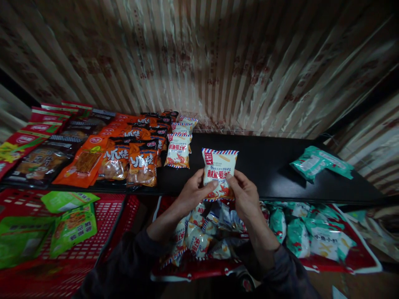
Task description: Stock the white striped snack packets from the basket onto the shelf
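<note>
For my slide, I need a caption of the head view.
Left hand and right hand hold a white bag at a black shelf.

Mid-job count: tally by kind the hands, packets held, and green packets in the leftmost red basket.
Left hand and right hand: 2
White packet held: 1
Green packets in red basket: 3
Total: 6

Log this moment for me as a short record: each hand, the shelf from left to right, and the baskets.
Left hand: left hand grips one side of a white snack packet
Right hand: right hand grips its other side
Held packet: upright, printed front facing the camera
Shelf: black shelf with orange packets, shelved white packets, one teal packet at far right
Left basket: red mesh basket, green packets
Front basket: red basket, white and teal packets
</note>
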`<action>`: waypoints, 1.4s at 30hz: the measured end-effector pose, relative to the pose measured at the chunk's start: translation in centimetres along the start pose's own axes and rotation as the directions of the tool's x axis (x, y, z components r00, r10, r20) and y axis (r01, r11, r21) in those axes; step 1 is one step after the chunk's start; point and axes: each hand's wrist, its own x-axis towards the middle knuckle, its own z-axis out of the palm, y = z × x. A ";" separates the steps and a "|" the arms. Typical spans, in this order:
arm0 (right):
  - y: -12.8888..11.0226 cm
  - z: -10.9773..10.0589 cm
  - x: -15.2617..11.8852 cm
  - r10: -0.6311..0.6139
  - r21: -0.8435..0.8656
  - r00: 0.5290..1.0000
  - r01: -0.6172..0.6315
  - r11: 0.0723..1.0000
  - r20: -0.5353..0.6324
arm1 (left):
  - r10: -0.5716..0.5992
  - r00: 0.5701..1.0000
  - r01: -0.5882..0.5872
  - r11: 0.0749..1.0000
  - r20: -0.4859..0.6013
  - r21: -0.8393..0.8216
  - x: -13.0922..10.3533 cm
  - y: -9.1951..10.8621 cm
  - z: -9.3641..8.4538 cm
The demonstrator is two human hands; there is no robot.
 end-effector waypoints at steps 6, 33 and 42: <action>0.1 -0.3 0.5 -0.024 0.020 0.995 0.026 0.999 -0.101 | -0.039 0.999 0.040 0.999 0.029 -0.007 0.0 -0.4 0.0; 0.6 -0.7 1.6 0.011 0.049 0.988 -0.003 0.999 -0.154 | -0.103 0.992 0.106 0.993 -0.075 0.043 0.3 0.4 -0.7; -0.3 -0.1 1.0 0.112 0.091 0.992 -0.107 0.990 -0.059 | -0.089 0.992 0.096 0.993 -0.087 0.075 0.3 0.6 -0.8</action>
